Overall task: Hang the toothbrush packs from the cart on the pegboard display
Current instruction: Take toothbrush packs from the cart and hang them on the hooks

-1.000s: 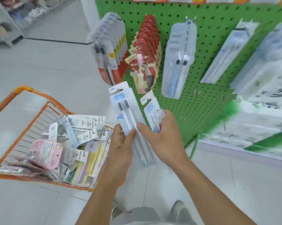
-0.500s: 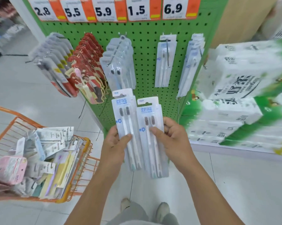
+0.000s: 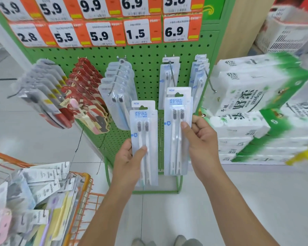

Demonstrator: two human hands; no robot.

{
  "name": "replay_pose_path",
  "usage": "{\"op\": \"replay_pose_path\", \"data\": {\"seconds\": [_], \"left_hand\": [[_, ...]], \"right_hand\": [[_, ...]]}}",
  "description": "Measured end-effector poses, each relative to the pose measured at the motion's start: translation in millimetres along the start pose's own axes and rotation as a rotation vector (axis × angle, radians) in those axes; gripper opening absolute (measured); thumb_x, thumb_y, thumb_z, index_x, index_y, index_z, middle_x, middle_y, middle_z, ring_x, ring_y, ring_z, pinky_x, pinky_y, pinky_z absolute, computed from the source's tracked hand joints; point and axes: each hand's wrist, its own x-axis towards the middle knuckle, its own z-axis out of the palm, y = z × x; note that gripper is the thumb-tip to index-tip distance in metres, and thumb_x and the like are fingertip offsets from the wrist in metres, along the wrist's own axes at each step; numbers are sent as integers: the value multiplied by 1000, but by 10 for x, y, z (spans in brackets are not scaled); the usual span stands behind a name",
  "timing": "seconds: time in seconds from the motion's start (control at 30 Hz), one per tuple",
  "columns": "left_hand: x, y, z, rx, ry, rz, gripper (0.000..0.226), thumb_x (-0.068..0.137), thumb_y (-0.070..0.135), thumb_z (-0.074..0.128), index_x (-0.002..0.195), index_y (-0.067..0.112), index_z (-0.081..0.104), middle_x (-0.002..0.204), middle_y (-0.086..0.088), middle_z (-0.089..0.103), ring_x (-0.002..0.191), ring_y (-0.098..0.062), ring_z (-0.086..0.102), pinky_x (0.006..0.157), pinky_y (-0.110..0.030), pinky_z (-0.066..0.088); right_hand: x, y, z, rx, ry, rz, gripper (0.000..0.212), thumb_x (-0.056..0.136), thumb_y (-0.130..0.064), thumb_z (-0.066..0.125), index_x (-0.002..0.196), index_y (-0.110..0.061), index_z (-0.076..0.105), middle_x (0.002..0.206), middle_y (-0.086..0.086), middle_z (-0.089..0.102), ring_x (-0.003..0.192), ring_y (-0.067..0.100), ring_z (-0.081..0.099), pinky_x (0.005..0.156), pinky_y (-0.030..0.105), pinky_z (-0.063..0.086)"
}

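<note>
Holding two separate stacks of pale-blue blister toothbrush packs upright in front of the green perforated metal pegboard (image 3: pixel 146 68), hang-holes up, likely so each can go straight onto a peg.

L hand (image 3: pixel 127 157) grips the lower-left pack stack (image 3: pixel 144 139) w/ thumb across the front and fingers behind; looks like 2 packs, since a second header card shows behind the first. R hand (image 3: pixel 201 139) pinches the higher right-hand pack stack (image 3: pixel 178 132) the same way, thumb on front; again approx 2 packs, exact no. hard to tell. Each front pack shows 2 white brushes w/ dark bristles.

The right stack sits just below the long metal peg (image 3: pixel 172 75) that carries 1 matching pack, prob the target hook, which would explain why it's raised higher than the left one. The left stack is kept lower, seemingly waiting its turn.

Counts on the board: 5 hooked rows, i.e. grey packs, red carded packs, clear-blue packs, the single matching pack, and a blue-white row at right. Orange-and-white price tags (image 3: pixel 100 35): 5 in the lower row, 5 partly seen above.

More packs lie piled in the orange wire cart (image 3: pixel 82 192) lower left, too jumbled to count. White-and-green tissue bundles (image 3: pixel 256 89) are stacked right of the board.
</note>
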Motion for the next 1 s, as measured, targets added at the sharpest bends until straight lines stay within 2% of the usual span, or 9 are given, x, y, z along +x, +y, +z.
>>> {"op": "replay_pose_path", "data": {"seconds": [0.1, 0.2, 0.33, 0.4, 0.5, 0.6, 0.77, 0.9, 1.0], "left_hand": [[83, -1, 6, 12, -34, 9, 25, 97, 5, 58, 115, 21, 65, 106, 8, 76, 103, -11, 70, 92, -28, 51], [103, -10, 55, 14, -32, -2, 24, 97, 5, 58, 114, 21, 66, 105, 7, 76, 103, -12, 70, 93, -27, 51], [76, -45, 163, -40, 38, -50, 25, 97, 3, 59, 115, 18, 66, 106, 4, 76, 104, -18, 70, 94, -32, 53], [64, -34, 242, -60, 46, -65, 26, 97, 2, 58, 116, 18, 66, 106, 4, 77, 102, -17, 71, 93, -33, 55], [81, 24, 341, -68, 68, -50, 28, 96, 2, 58, 119, 16, 65, 107, 3, 76, 102, -15, 71, 94, -32, 55], [105, 108, 399, -74, 87, -14, 28, 96, 3, 58, 119, 18, 66, 107, 5, 77, 101, -13, 71, 92, -31, 53], [116, 228, 421, -145, 113, 19, 29, 95, -2, 56, 116, 16, 66, 102, 3, 78, 91, -9, 72, 83, -22, 57], [120, 247, 400, -159, 104, 30, 28, 95, -2, 57, 115, 15, 66, 102, 1, 77, 92, -11, 72, 84, -23, 58], [139, 231, 393, -142, 85, 27, 28, 95, 0, 57, 117, 15, 66, 105, 0, 77, 96, -13, 72, 87, -26, 57]], "right_hand": [[112, 49, 19, -17, 28, -15, 12, 100, -9, 61, 109, -8, 68, 103, 21, 74, 98, 33, 69, 99, 55, 52], [173, 83, 10, -23, 27, -21, 13, 100, -8, 60, 110, -6, 67, 101, 14, 77, 102, 30, 71, 96, 45, 56], [366, 116, 14, -70, 19, -31, 5, 100, -10, 61, 95, -8, 63, 57, -17, 58, 54, -1, 51, 60, 14, 44], [544, 181, 31, -109, 54, -12, 18, 99, -17, 63, 83, -10, 59, 51, -17, 33, 49, 4, 27, 52, 20, 30], [831, 310, 135, -145, 83, 33, 45, 98, -35, 64, 74, 0, 48, 58, -4, 27, 54, 11, 23, 55, 28, 26], [1095, 371, 337, -76, 126, 158, 53, 95, -48, 63, 63, -19, 32, 56, -7, 25, 53, 12, 23, 57, 29, 24], [1535, 497, 644, 53, 210, 341, 44, 94, -54, 61, 75, -23, 36, 74, -10, 29, 69, 12, 32, 60, 25, 27], [1671, 524, 746, 85, 232, 402, 54, 86, -70, 62, 71, -31, 28, 73, -13, 24, 61, 6, 25, 53, 25, 26], [1601, 559, 671, 80, 246, 499, 59, 86, -71, 60, 108, -17, 58, 87, -9, 38, 74, 12, 39, 66, 30, 38]]}}
